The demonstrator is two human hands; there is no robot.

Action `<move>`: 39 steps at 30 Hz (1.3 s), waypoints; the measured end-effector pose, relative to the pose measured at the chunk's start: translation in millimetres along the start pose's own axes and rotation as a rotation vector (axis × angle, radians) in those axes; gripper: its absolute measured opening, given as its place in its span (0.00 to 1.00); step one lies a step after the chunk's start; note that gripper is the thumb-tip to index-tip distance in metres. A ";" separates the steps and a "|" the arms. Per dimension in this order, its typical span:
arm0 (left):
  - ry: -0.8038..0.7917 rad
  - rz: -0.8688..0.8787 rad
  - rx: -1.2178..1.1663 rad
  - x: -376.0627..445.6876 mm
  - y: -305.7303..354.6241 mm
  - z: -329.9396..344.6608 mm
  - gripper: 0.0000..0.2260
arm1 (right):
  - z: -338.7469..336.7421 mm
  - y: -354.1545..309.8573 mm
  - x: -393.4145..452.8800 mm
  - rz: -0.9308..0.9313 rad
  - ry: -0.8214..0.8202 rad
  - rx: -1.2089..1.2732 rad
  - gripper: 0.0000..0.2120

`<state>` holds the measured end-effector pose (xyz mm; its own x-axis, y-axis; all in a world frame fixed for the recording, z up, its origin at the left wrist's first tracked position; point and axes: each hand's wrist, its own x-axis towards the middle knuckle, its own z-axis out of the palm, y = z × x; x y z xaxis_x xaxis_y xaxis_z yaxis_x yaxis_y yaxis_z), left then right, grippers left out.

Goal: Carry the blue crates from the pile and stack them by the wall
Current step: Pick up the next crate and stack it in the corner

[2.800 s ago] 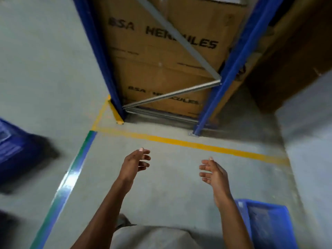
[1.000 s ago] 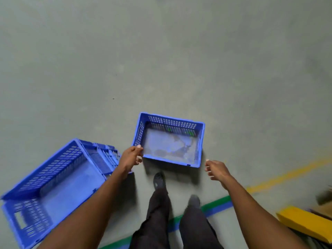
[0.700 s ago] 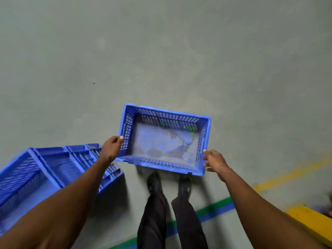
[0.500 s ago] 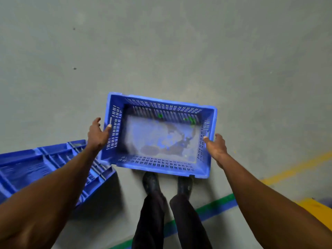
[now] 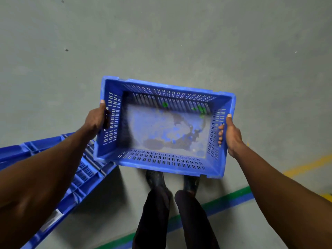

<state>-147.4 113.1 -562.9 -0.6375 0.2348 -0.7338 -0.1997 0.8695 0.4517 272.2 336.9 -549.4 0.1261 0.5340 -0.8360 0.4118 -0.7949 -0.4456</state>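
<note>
I hold a blue slotted plastic crate (image 5: 161, 159) in the air above my feet, its open top facing me. Its floor is dusty and stained, with a few green specks near the far wall. My left hand (image 5: 96, 120) grips the crate's left short wall, thumb over the rim. My right hand (image 5: 230, 134) grips the right short wall, with fingertips showing through the handle slot. A second blue crate (image 5: 79, 180) lies tipped on the floor at lower left, partly hidden by my left forearm.
Grey concrete floor stretches ahead. A green and blue floor stripe (image 5: 226, 199) runs diagonally behind my shoes (image 5: 155, 178). A yellow painted line (image 5: 305, 165) crosses at the right edge.
I turned from the rack to the crates on the floor, took the small crate by both short walls and lifted it up toward me.
</note>
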 end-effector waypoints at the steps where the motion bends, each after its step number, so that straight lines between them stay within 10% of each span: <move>1: 0.003 0.016 0.039 -1.3 0.0 -3.5 0.35 | -2.7 -2.1 -1.1 0.009 -0.003 0.004 0.30; 27: -0.064 0.320 -0.378 -435.7 255.9 -246.9 0.24 | -216.8 -261.5 -403.5 -0.294 -0.182 0.173 0.29; 39: -0.303 0.520 -0.224 -554.2 320.7 -232.8 0.23 | -340.6 -168.3 -534.6 -0.329 0.088 0.404 0.25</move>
<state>-31.4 160.7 106.8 -0.4611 0.7424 -0.4859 -0.0921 0.5046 0.8584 442.8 283.3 81.6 0.1317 0.7822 -0.6090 0.0635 -0.6197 -0.7823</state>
